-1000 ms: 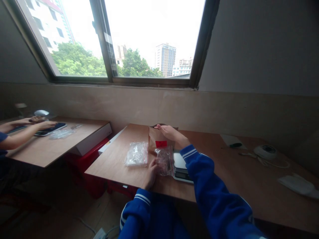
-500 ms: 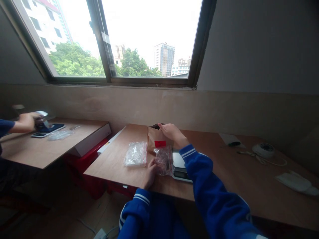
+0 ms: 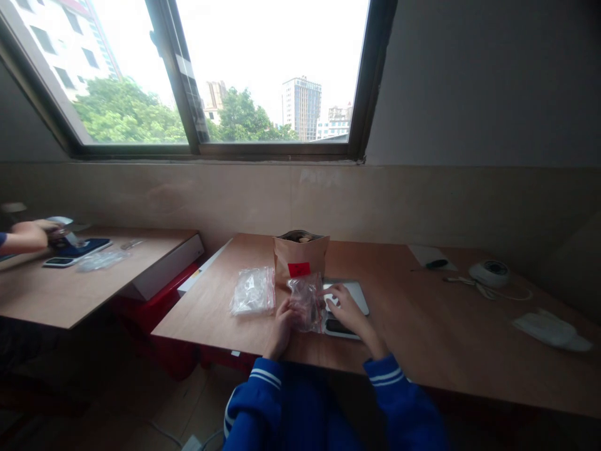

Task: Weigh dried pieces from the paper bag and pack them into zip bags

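A clear zip bag (image 3: 307, 304) with a red seal line lies in front of me, its contents hard to make out. My left hand (image 3: 282, 319) grips its left side, the fingertips partly hidden by the plastic. At the bag's right edge is my right hand (image 3: 345, 307), fingers apart, over the kitchen scale (image 3: 357, 295); whether it touches the bag I cannot tell. Behind the bag stands a brown paper pouch (image 3: 300, 254) with a red label, its top open and something light-coloured inside. To the left lies a stack of clear zip bags (image 3: 253, 291).
A screwdriver (image 3: 436, 264) on white paper, a white dome camera (image 3: 489, 274) with its cable and a white plastic bag (image 3: 551, 330) lie to the right. Across a gap on the left, another person's arm (image 3: 25, 240) works at a second table (image 3: 141, 250).
My right hand has left the paper pouch's open top and come down towards me, to the zip bag's right edge over the scale. My left hand stays at the zip bag.
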`<move>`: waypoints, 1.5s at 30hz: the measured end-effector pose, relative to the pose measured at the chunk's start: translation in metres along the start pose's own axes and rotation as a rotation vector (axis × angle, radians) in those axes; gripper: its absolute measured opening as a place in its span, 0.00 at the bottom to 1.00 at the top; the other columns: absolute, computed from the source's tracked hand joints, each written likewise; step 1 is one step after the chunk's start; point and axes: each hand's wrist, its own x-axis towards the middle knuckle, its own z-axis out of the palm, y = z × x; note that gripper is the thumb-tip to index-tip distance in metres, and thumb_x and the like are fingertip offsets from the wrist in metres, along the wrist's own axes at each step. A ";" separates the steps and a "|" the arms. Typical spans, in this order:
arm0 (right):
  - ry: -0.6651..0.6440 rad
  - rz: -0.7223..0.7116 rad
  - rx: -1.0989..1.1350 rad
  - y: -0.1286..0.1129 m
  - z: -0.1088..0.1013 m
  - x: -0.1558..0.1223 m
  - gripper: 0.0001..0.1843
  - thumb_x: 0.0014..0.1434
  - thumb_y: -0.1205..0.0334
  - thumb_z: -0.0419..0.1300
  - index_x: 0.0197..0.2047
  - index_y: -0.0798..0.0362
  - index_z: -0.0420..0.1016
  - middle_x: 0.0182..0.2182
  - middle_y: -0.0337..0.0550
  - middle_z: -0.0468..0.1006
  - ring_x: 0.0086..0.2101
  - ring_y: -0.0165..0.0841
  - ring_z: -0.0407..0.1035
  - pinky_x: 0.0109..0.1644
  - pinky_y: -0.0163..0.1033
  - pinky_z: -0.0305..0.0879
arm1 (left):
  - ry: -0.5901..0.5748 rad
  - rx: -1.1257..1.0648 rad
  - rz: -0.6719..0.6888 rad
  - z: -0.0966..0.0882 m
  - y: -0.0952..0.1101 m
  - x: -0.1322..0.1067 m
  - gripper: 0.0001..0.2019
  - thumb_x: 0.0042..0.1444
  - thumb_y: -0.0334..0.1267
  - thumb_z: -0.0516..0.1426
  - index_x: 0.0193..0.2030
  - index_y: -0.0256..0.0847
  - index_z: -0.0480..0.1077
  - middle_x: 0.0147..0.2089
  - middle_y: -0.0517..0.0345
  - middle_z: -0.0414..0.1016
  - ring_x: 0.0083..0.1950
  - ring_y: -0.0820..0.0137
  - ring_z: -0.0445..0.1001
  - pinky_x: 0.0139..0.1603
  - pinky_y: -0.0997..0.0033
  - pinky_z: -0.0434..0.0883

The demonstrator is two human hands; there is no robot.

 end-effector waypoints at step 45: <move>0.051 -0.260 -0.505 -0.088 -0.031 0.118 0.27 0.69 0.48 0.39 0.51 0.45 0.77 0.63 0.47 0.62 0.63 0.44 0.51 0.65 0.59 0.37 | 0.028 0.041 0.006 -0.003 -0.003 0.002 0.14 0.41 0.28 0.56 0.38 0.38 0.69 0.32 0.59 0.75 0.30 0.74 0.71 0.31 0.75 0.65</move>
